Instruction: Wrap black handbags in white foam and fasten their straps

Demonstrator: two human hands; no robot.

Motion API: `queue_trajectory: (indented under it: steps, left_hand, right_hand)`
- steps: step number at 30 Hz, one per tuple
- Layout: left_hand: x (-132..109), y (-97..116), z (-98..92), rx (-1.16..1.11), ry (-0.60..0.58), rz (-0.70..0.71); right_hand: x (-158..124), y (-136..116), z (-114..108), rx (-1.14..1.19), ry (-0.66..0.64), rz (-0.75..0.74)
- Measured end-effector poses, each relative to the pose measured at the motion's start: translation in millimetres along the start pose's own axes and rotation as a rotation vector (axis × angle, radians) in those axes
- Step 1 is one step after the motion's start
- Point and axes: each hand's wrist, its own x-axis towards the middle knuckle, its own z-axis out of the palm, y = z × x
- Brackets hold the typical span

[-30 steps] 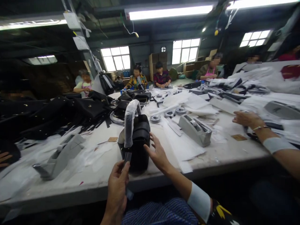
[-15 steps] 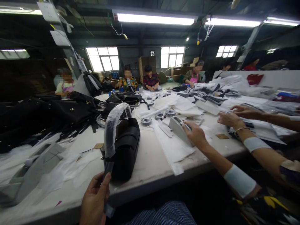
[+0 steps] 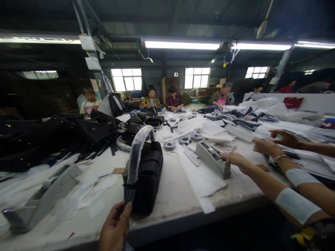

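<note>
A black handbag (image 3: 148, 181) stands on the worktable (image 3: 180, 195), its arched handle (image 3: 134, 157) wrapped in clear plastic film. Close by the near end of the bag, my left hand (image 3: 115, 226) is closed around its dark strap (image 3: 130, 197), fingers and thumb pinched together. My right hand (image 3: 238, 162) reaches in from the right to a grey tape dispenser (image 3: 204, 153). Its fingertips are pinched beside the roll, at what looks like the tape's end; the tape itself is hard to make out. That forearm carries a pale patch (image 3: 297, 205).
Another grey dispenser (image 3: 52, 190) sits at the left near edge. Behind it lies a heap of black bags (image 3: 78, 136). Coiled straps (image 3: 170, 145) and white sheets (image 3: 201, 181) spread across the middle. A co-worker's hands (image 3: 272, 148) are busy close on my right.
My right hand has moved along the dispenser toward its near end. My left hand keeps hold of the strap. The whole view has shifted, with everything lower and farther right.
</note>
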Motion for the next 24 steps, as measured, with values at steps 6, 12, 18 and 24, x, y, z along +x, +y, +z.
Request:
queue_trajectory:
  steps: [6, 12, 18, 24]
  left_hand:
    - [7, -9, 2.2, -0.048, 0.018, 0.035]
    - [5, -9, 2.1, -0.04, 0.008, 0.047]
    - [4, -5, -1.5, -0.035, -0.06, -0.012]
    - [-1, -1, -1.9, -0.093, -0.066, -0.009]
  right_hand:
    - [-14, -17, -10, 0.273, 0.064, -0.035]
    - [-40, -1, -17, 0.438, 0.011, 0.108]
    - [-56, 62, 1, 0.548, 0.086, 0.295]
    - [-125, 23, 43, 0.471, -0.064, -0.026]
